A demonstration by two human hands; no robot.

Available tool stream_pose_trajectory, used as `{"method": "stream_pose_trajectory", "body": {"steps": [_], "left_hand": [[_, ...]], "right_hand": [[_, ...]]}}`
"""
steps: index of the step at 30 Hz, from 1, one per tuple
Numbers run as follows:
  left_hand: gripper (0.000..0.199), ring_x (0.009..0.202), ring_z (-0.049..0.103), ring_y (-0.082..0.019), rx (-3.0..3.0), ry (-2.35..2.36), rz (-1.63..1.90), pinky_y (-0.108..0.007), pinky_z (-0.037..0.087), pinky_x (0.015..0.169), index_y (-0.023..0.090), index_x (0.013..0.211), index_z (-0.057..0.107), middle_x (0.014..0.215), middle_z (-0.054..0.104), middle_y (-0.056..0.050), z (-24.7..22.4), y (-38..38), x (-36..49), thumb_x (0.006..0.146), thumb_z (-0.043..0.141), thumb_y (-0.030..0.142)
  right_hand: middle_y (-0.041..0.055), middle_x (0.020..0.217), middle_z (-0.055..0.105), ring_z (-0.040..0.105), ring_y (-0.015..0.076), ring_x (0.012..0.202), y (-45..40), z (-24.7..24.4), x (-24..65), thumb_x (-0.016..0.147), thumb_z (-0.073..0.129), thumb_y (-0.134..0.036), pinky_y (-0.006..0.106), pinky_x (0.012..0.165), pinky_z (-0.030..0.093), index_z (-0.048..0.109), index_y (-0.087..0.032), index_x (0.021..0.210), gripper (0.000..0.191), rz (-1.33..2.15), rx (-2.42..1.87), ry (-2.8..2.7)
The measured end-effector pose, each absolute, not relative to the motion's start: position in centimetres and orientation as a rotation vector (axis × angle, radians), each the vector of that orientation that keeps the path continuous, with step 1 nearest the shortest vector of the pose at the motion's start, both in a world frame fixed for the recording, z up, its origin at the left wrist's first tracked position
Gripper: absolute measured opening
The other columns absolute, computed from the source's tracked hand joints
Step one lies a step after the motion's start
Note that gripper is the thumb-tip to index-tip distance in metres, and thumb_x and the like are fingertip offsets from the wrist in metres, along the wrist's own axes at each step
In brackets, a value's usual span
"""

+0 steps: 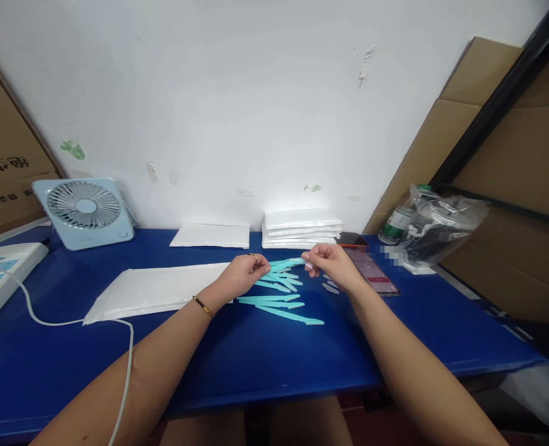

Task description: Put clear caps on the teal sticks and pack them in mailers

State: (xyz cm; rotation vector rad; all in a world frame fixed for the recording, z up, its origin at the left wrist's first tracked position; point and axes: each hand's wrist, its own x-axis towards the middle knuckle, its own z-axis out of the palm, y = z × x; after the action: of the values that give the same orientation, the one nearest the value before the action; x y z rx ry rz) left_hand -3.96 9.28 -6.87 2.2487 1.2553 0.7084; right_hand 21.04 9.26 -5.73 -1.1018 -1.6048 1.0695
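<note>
My left hand [248, 272] pinches the left end of a turquoise stick [286, 264]. At its right end, the fingertips of my right hand [321, 260] are closed on the same stick. Just below lie several similar turquoise sticks [279, 286] in an overlapping group, and a few more [289, 314] rest nearer the front. Small pale caps [331, 288] lie on the blue table under my right hand. A long white padded envelope [163, 288] lies flat to the left, partly behind my left hand and wrist.
White envelopes [300, 228] are stacked by the wall, with another packet [210, 235] beside them. A phone [372, 272], bottle [398, 223] and plastic bag [442, 229] are right. A fan [86, 210] and white cable [131, 353] are left.
</note>
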Motion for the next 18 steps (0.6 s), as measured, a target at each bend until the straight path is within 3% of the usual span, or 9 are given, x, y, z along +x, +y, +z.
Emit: {"method": "stream_pose_trajectory", "body": {"steps": [4, 9, 12, 15, 18], "left_hand": [[0.024, 0.074, 0.057, -0.017, 2.406, 1.356, 0.665, -0.026, 0.040, 0.063, 0.020, 0.085, 0.062, 0.081, 0.064, -0.003, -7.3, 9.6, -4.3, 0.085, 0.044, 0.036], [0.021, 0.084, 0.058, -0.018, 2.527, 1.273, 0.602, -0.026, 0.041, 0.068, 0.022, 0.090, 0.064, 0.093, 0.063, -0.003, -7.0, 9.0, -4.4, 0.080, 0.054, 0.037], [0.021, 0.078, 0.058, -0.017, 2.543, 1.135, 0.432, -0.024, 0.038, 0.061, 0.023, 0.087, 0.065, 0.088, 0.064, -0.001, -6.6, 8.2, -4.1, 0.075, 0.061, 0.040], [0.012, 0.070, 0.057, -0.015, 2.526, 1.131, 0.322, -0.023, 0.034, 0.055, 0.023, 0.080, 0.066, 0.078, 0.066, 0.000, -6.5, 7.7, -3.8, 0.075, 0.059, 0.031], [0.011, 0.065, 0.056, -0.014, 2.531, 1.165, 0.312, -0.024, 0.032, 0.052, 0.022, 0.074, 0.065, 0.074, 0.066, 0.000, -6.5, 7.7, -3.7, 0.076, 0.057, 0.028]], "right_hand": [[0.0024, 0.065, 0.066, 0.057, 0.0130, 0.055, 9.9, -5.3, 25.1, 0.072, 0.065, -0.040, 0.022, 0.050, 0.042, 0.068, -0.017, 0.074, 0.024, 0.754, -1.449, -1.906], [0.0028, 0.060, 0.066, 0.057, 0.0148, 0.056, 10.4, -5.7, 27.5, 0.062, 0.069, -0.026, 0.023, 0.047, 0.036, 0.070, -0.019, 0.063, 0.007, 0.502, -1.863, -2.147], [0.0032, 0.062, 0.067, 0.056, 0.0141, 0.055, 10.5, -6.0, 27.0, 0.064, 0.068, -0.028, 0.023, 0.046, 0.034, 0.068, -0.019, 0.063, 0.009, 0.506, -1.902, -2.204], [0.0028, 0.064, 0.065, 0.056, 0.0136, 0.057, 10.6, -6.3, 26.3, 0.064, 0.068, -0.025, 0.022, 0.047, 0.036, 0.065, -0.018, 0.064, 0.008, 0.523, -1.856, -2.164], [0.0008, 0.068, 0.063, 0.057, 0.0115, 0.054, 10.5, -6.3, 25.8, 0.067, 0.065, -0.022, 0.020, 0.048, 0.041, 0.063, -0.018, 0.078, 0.012, 0.672, -1.694, -1.976]]}}
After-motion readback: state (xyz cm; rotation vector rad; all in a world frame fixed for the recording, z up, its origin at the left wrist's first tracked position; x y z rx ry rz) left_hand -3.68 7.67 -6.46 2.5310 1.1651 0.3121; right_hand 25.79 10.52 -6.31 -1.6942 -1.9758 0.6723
